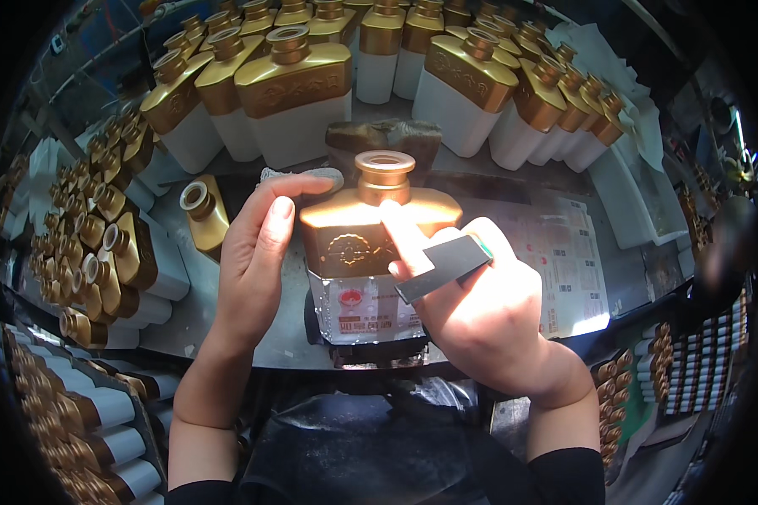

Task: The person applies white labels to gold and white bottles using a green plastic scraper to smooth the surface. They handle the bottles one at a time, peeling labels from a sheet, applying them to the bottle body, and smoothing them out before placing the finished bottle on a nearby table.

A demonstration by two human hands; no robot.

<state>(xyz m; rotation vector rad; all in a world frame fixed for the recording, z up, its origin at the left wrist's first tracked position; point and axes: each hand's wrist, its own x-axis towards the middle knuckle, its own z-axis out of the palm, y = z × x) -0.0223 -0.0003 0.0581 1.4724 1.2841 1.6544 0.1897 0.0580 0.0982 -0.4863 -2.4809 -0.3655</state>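
In front of me stands a bottle point(370, 244) with a gold shoulder and neck and a pale, printed lower body that looks wet. It rests upright on a dark stand point(375, 353). My right hand point(480, 295) grips a flat grey scraper point(446, 268) with a green edge. Its index finger stretches out against the bottle's gold shoulder. Left of the bottle, my left hand point(257, 252) has its thumb apart and fingers extended over the bottle's far-left side. Beside those fingertips is a grey, cloth-like piece point(333, 178), partly hidden; whether they touch it I cannot tell.
Several gold-topped white bottles point(295, 93) line the back of the bench, with more heaped at the left point(130, 252). A gold cap piece point(204, 215) lies left of my left hand. Printed sheets point(573, 269) lie at the right, near a white tray point(640, 210). A brown block point(383, 147) sits behind the bottle.
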